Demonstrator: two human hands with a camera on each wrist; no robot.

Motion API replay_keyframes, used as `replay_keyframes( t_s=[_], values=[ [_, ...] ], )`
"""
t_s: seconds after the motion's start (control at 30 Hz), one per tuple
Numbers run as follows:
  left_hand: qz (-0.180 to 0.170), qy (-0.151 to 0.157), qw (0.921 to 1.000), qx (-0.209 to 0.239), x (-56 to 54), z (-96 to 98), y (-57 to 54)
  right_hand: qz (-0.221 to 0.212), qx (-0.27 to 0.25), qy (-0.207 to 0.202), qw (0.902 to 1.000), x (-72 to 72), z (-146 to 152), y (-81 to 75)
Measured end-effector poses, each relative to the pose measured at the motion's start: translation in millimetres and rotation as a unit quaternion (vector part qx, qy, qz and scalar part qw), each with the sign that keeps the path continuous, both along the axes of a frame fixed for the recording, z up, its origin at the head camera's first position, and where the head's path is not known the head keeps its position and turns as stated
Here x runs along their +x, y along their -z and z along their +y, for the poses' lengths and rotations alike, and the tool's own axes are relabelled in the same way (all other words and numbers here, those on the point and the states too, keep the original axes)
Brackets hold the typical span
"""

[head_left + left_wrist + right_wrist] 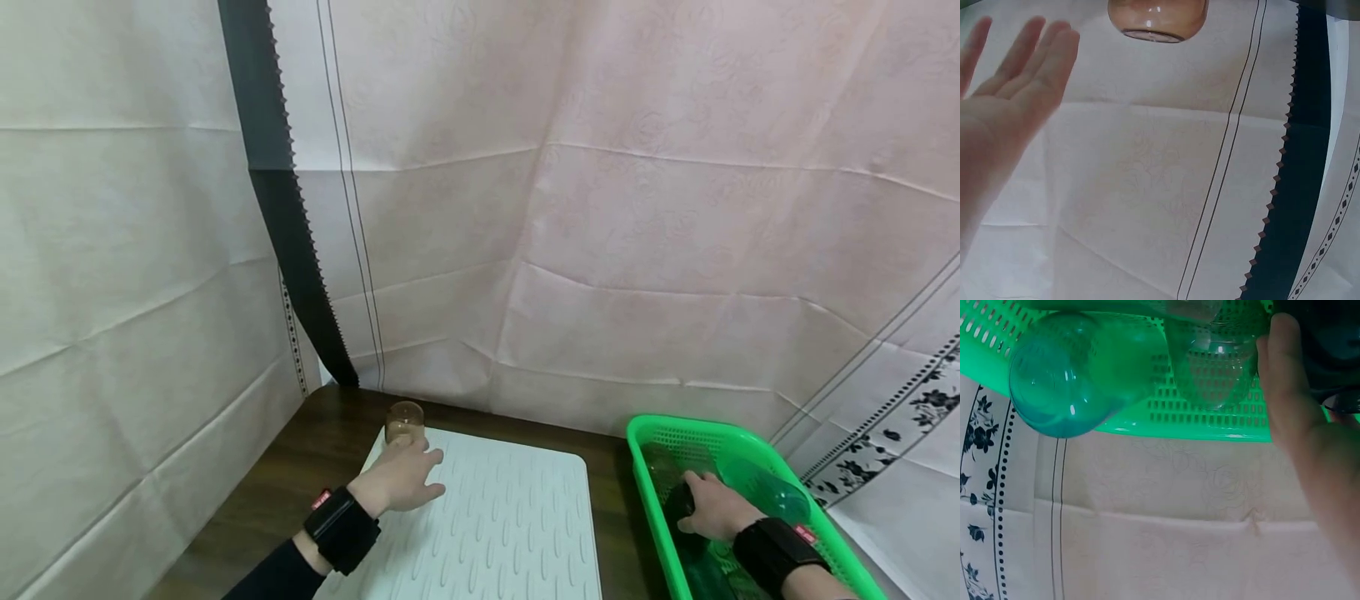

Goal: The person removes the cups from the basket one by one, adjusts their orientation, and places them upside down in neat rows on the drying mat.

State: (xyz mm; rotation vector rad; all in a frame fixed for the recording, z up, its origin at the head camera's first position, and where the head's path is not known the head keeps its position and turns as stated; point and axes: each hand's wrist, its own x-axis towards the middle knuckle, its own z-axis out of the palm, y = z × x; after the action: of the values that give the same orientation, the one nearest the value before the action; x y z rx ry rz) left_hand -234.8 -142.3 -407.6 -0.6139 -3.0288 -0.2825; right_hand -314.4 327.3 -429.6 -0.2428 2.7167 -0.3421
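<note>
An amber glass (405, 414) stands at the far left corner of a white ridged board (517, 517). My left hand (401, 479) is just in front of it over the board, fingers spread and holding nothing. In the left wrist view, a gap shows between these fingers and the amber glass (1157, 19). Inside a green basket (645, 467), my right hand (716, 508) grips a dark, glossy glass (678, 507), thumb and fingers on either side. The right wrist view shows only part of this dark glass (1329, 344) beside the hand.
A teal glass (783, 497) lies along the basket's right side. A clear glass (1213, 372) is near the gripping hand, with more glassware below. Basket and board share a dark wooden table (255, 500). Pale patterned cloth (637, 208) hangs behind, with a black band (277, 200) at left.
</note>
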Motion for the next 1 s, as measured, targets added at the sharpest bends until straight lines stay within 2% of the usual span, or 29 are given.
replay_keyframes(
  t_s=[0.2,0.4,0.63,0.83,1.0],
  values=[
    [-0.034,0.014,0.9993,-0.001,3.0,1.2,7.6,0.018,-0.013,0.008,0.9997,-3.1,15,1.7],
    [-0.042,0.012,0.9991,-0.001,3.2,2.6,9.3,0.062,-0.036,-0.014,0.9973,10.6,18,-28.0],
    [-0.043,0.030,0.9986,-0.002,3.2,5.4,7.9,0.122,-0.042,-0.020,0.9915,24.1,20,-58.3],
    [-0.054,0.036,0.9979,0.005,5.0,8.5,6.7,0.162,-0.045,-0.023,0.9855,22.7,28,-62.7],
    [-0.045,0.037,0.9983,0.006,4.8,11.3,6.2,0.202,-0.058,-0.031,0.9772,26.8,25,-69.5]
  ],
)
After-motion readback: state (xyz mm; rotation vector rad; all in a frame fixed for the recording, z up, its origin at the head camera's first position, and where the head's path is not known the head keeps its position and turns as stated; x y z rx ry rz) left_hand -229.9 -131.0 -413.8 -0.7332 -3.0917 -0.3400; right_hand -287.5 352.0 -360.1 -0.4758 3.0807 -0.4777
